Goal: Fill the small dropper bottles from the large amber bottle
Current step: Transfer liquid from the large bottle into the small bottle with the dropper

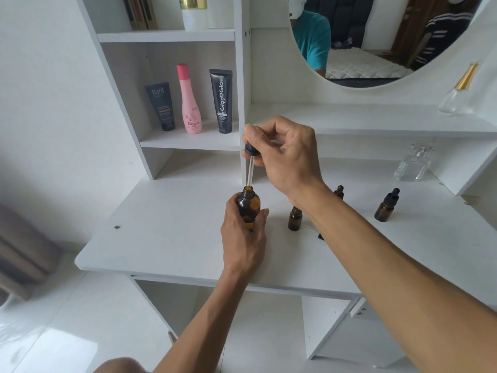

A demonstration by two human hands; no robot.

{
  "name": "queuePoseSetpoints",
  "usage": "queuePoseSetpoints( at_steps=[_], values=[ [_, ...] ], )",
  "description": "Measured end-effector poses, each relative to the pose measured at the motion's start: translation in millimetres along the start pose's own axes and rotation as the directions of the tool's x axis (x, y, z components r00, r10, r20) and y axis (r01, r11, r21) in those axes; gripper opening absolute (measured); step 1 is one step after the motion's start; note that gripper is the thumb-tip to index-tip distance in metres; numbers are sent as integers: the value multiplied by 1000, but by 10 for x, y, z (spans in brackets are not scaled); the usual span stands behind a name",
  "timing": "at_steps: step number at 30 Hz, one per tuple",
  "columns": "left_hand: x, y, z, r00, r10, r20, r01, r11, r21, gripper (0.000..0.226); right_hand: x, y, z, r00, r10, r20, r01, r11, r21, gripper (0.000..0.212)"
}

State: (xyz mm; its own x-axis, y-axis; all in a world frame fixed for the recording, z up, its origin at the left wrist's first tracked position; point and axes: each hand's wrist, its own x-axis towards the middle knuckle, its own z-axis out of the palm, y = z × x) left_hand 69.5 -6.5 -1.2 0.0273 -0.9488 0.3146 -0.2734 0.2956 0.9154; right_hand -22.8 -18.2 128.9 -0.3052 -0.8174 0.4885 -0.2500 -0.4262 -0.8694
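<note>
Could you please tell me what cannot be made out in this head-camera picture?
- Liquid level in the large amber bottle: left hand covers it.
- Dropper bulb: right hand pinches over it.
- Far small bottle: right forearm hides its body.
- Black item on the table: forearm covers most.

Left hand [243,238] grips the large amber bottle [248,208], upright on the white desk [166,238], mouth open. Right hand [285,154] pinches the dropper [250,160] by its black bulb; glass tip is just above the bottle mouth. To the right: one small bottle w/o cap [295,218], two capped ones [386,205] [339,191]. Shelf behind has 3 cosmetic tubes [188,100]
</note>
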Motion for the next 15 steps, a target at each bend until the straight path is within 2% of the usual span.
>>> queuePoseSetpoints(
  at_steps=[6,15],
  values=[
    [-3,3,-3,1000,0,0,0,1000,-6,43,-81,201,24,1000,15,26,-11,992,-126,25],
    [-9,5,-11,1000,-7,18,8,1000,-23,41,-241,374,66,996,81,47,-74,989,-132,23]
  ],
)
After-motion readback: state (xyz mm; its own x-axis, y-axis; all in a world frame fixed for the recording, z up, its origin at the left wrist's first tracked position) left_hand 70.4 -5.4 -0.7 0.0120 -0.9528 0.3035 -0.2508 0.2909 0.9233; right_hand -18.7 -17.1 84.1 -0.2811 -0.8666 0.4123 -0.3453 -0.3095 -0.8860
